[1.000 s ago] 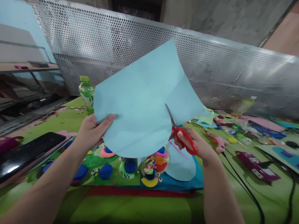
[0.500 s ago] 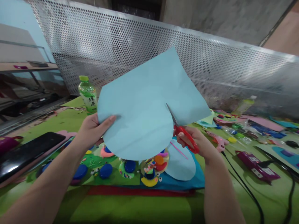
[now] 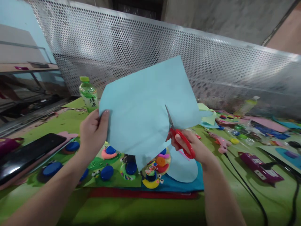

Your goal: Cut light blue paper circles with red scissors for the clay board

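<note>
My left hand (image 3: 95,128) pinches the left edge of a light blue sheet of paper (image 3: 141,103), thumb on the near face. Red-handled scissors (image 3: 182,142) are gripped in my right hand (image 3: 191,147), with a blade lying over the sheet's lower right part. The sheet's lower edge is cut in a curve, and a pointed flap hangs beneath it. Below, on the table, lies a light blue paper cutout (image 3: 182,168) with a pink strip on it. Beside it a green craft sheet (image 3: 113,182) carries blue caps and small clay figures with googly eyes.
A green tea bottle (image 3: 88,95) stands behind my left hand. A black phone (image 3: 30,153) lies at the left. On the right are a pink glue gun (image 3: 221,142), a purple power strip (image 3: 260,168) with cables, and loose craft bits. A perforated metal panel (image 3: 145,40) rises behind the table.
The sheet has tilted and bent, its right corner moving left and its lower flap now hanging more plainly. My right hand and the scissors have shifted slightly left.
</note>
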Demonstrator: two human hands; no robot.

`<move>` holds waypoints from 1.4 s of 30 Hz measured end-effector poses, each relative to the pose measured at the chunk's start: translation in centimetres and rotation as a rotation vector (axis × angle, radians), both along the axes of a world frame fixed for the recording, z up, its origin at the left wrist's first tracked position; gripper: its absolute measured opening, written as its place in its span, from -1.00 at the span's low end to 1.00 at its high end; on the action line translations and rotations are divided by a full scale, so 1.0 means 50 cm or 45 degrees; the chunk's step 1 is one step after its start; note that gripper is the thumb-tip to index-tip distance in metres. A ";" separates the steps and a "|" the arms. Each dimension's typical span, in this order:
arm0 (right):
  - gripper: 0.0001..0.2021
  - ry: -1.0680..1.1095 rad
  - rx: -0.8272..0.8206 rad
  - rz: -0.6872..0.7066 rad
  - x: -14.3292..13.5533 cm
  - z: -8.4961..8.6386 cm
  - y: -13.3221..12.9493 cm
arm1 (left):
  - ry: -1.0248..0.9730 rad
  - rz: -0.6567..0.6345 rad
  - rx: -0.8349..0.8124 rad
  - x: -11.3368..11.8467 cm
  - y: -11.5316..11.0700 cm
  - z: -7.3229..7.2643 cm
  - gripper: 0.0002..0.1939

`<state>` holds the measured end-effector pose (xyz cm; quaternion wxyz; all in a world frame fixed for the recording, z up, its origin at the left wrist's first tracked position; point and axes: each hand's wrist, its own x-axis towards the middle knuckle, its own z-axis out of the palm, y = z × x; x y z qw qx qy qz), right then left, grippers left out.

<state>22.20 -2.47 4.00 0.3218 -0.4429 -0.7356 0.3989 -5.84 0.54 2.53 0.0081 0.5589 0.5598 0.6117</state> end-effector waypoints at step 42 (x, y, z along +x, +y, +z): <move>-0.54 -0.088 -0.079 -0.053 0.014 -0.003 0.007 | 0.306 0.009 0.109 -0.013 -0.004 0.009 -0.74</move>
